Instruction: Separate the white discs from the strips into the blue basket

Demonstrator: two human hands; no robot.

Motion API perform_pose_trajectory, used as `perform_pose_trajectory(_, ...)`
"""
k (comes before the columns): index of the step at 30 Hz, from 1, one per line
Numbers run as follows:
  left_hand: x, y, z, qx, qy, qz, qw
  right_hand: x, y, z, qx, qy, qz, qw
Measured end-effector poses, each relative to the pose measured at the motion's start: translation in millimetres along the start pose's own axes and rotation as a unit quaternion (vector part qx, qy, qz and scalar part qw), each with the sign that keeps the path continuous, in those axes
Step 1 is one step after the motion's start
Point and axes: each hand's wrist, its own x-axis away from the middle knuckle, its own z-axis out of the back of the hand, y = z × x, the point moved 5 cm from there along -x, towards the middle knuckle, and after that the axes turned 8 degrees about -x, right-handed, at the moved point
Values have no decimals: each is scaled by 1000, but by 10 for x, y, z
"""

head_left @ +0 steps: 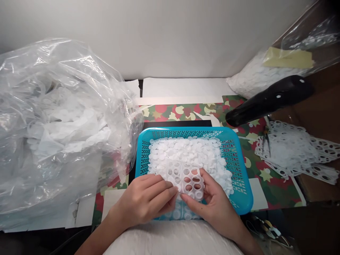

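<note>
A white sheet punched with round holes [186, 179] is held over the near end of a blue plastic basket [240, 166]. My left hand [145, 202] pinches the sheet's left side with its fingers closed. My right hand [212, 203] holds the sheet's right side, thumb on top and fingers under it. The basket is full of several small white round discs [186, 150].
A large clear plastic bag [58, 124] of white sheets fills the left. A pile of punched white strips [297, 150] lies at the right, with a black tool [268, 101] above it and another bag of white discs [255, 76] behind. A patterned mat [186, 111] covers the table.
</note>
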Motion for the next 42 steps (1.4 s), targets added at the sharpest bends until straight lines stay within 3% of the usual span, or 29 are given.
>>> perform_pose_trajectory(7,8,-35,29,73,65,100,990,50,58,45,9,53,4,999)
perform_pose_trajectory(10,14,-76,67,83,93,154,980,60,40,27,26,41,8,999)
perform_pose_trajectory(12,35,-124,118,72,127,188,971,79,38,21,16,46,-1,999)
perform_pose_trajectory(16,136,-243,264,7,218,256,942,133,34,67,-38,112,-28,993)
perform_pose_trajectory(18,166,-274,313,-5,233,260,937,137,2,51,-67,98,-30,992)
perform_pose_trajectory(20,143,-275,306,21,197,230,953,130,-40,29,-88,76,-35,993)
perform_pose_trajectory(23,66,-222,209,76,83,160,981,121,-84,15,-95,69,-47,992)
perform_pose_trajectory(28,17,-137,34,102,-51,102,988,131,-68,3,-85,52,-38,994)
perform_pose_trajectory(31,25,-120,5,108,-67,96,987,156,21,76,-56,77,-41,995)
perform_pose_trajectory(35,30,-112,12,119,-77,100,985,181,114,147,30,66,-30,997)
perform_pose_trajectory(42,-4,-60,13,110,-89,81,987,201,129,131,110,65,-8,992)
